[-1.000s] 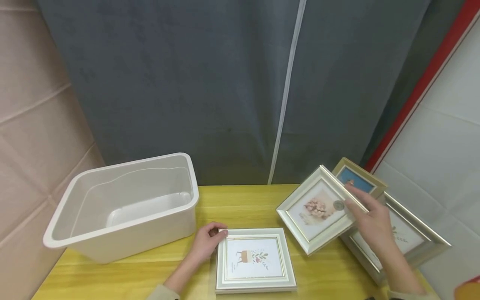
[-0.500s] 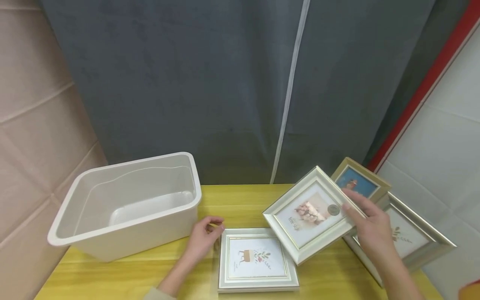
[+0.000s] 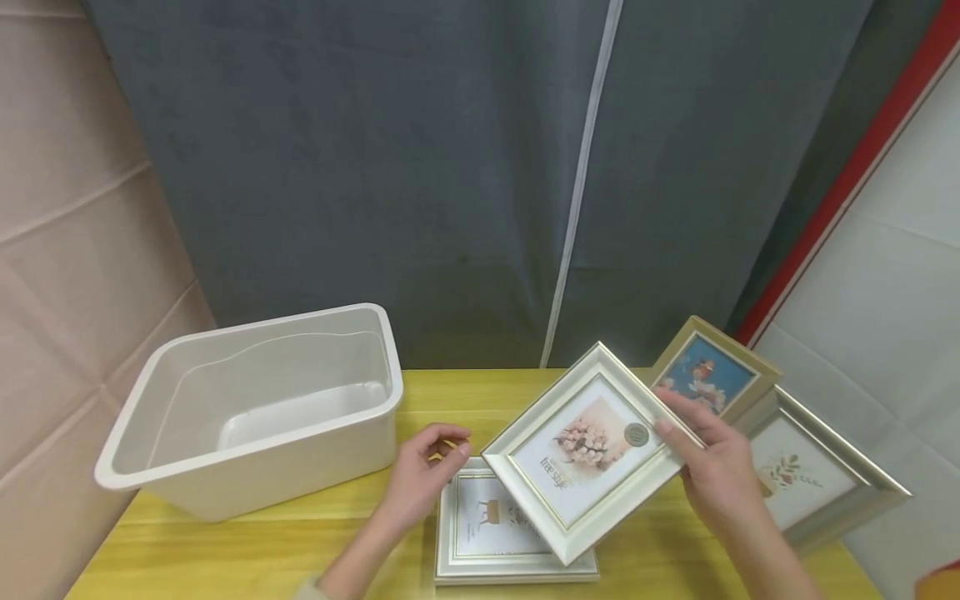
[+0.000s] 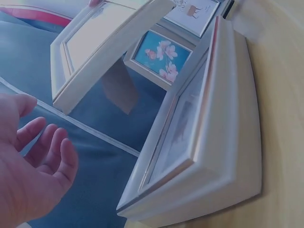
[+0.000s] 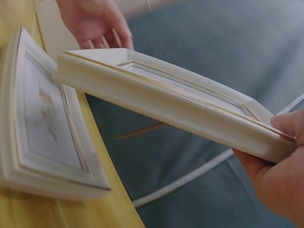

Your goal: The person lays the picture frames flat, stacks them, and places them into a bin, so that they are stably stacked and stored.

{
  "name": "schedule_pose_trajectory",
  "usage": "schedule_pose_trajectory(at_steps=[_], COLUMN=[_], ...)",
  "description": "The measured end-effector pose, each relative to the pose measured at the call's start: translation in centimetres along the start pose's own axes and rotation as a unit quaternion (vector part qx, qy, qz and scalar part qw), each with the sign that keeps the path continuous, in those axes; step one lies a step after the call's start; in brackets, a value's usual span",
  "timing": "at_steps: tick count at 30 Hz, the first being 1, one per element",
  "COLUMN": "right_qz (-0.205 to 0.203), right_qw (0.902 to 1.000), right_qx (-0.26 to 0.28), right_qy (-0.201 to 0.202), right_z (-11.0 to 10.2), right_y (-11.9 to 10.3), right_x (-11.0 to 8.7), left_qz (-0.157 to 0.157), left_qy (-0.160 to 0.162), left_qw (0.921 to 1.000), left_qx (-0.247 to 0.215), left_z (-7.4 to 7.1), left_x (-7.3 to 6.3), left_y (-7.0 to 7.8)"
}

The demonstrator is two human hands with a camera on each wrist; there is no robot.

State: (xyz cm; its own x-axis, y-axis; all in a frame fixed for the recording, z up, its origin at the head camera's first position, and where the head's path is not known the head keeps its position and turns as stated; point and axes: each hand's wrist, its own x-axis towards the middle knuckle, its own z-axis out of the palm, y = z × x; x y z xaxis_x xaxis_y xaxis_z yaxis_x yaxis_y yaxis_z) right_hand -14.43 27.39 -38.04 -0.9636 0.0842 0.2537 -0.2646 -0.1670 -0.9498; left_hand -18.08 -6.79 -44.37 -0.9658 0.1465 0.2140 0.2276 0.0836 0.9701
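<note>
My right hand [image 3: 712, 471] pinches the right edge of a white picture frame [image 3: 551, 492] with a pink blossom print and a round grey sticker. That frame is tilted and held above another white picture frame [image 3: 468, 565] lying on the table, covering part of its plant-pot print. In the right wrist view the raised frame [image 5: 175, 107] shows its long side, with air between it and the lower frame [image 5: 52, 123]. Beside the lower frame's upper left corner is my left hand [image 3: 420, 475], fingers loosely bent and holding nothing; the left wrist view shows its fingers [image 4: 52, 147] apart from both frames.
A deep off-white plastic bin [image 3: 262, 475] stands at the left of the yellow wood-grain table [image 3: 450, 400]. To the right lean a tan frame [image 3: 757, 379] with a blue print and a larger silver frame [image 3: 855, 508]. A grey curtain [image 3: 375, 167] hangs behind.
My right hand has carried the blossom frame leftward from beside the leaning frames to over the lower frame. My left hand has let go of the lower frame's corner and lifted slightly.
</note>
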Motion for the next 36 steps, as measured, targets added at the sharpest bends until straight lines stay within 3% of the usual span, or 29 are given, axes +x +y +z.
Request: schedule_pose_trajectory(at_steps=[6, 13, 19, 26, 31, 36], right_qz=[0.011, 0.005, -0.006, 0.000, 0.009, 0.012], right_qw=[0.9996, 0.9994, 0.9985, 0.9976, 0.9972, 0.9942], right_qx=[0.027, 0.025, 0.019, 0.010, -0.002, 0.005], right_qy=[-0.005, -0.024, -0.052, -0.069, -0.075, -0.107], right_z=[1.4, 2.9, 3.4, 4.1, 4.4, 4.4], right_y=[0.3, 0.5, 0.8, 1.1, 1.3, 1.5], right_x=[-0.8, -1.1, -1.5, -2.0, -2.3, -2.6], left_qz=[0.001, 0.009, 0.011, 0.044, 0.044, 0.040], left_qy=[-0.030, -0.024, -0.023, -0.040, -0.052, -0.073], left_qw=[0.9993, 0.9996, 0.9996, 0.9983, 0.9977, 0.9965], left_qx=[-0.021, -0.009, -0.009, 0.000, 0.006, 0.005], left_z=[0.3, 0.7, 1.0, 1.2, 1.3, 1.6], left_x=[0.3, 0.5, 0.5, 0.6, 0.7, 0.7], left_y=[0.5, 1.4, 2.4, 3.2, 3.7, 4.1])
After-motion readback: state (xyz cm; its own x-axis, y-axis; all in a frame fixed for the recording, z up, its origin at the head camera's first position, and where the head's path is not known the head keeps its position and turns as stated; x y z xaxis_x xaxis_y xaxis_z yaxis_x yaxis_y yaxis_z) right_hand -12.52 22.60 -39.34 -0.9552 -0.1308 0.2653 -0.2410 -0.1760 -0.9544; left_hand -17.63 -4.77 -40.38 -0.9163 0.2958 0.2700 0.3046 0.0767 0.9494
